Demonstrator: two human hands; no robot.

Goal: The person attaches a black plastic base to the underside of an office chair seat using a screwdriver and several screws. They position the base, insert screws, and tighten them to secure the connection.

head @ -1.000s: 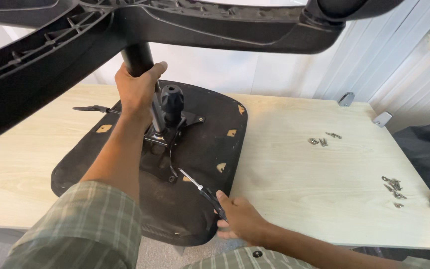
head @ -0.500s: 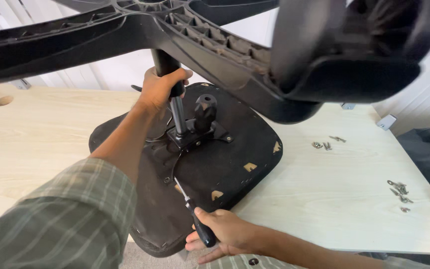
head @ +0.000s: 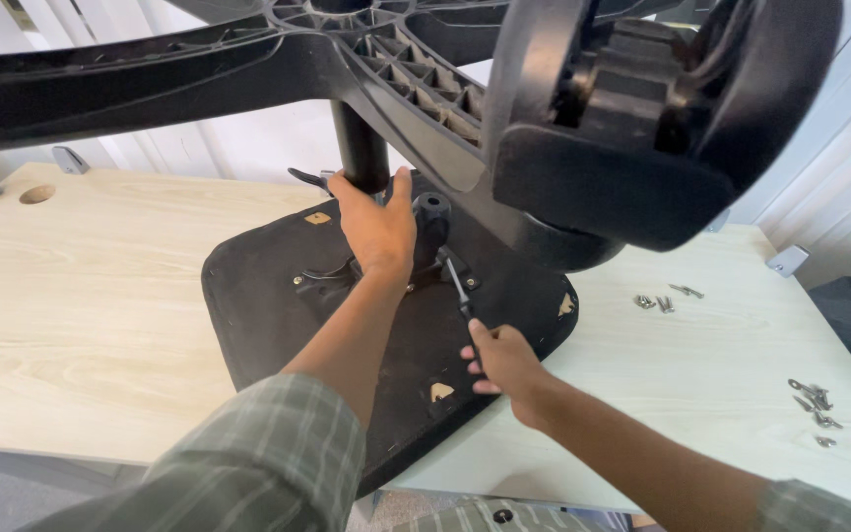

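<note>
Inverted office chair on the tabletop (head: 81,296), seat underside (head: 268,315) facing up. The left hand (head: 376,229) is closed around the black gas-lift column (head: 361,148) just above the seat mechanism (head: 430,222), as it was a second ago. The right hand (head: 504,360) grips the screwdriver (head: 460,291), whose tip has risen from the seat's near edge to the mechanism bracket, toward 12 o'clock of the hand. The view has shifted, so a caster (head: 662,118) of the star base (head: 248,69) now fills the 1 o'clock area. Judged from this, fastening at the mechanism is in hand. Loose screws (head: 662,299) lie at 3 o'clock, well apart from the seat.
</note>
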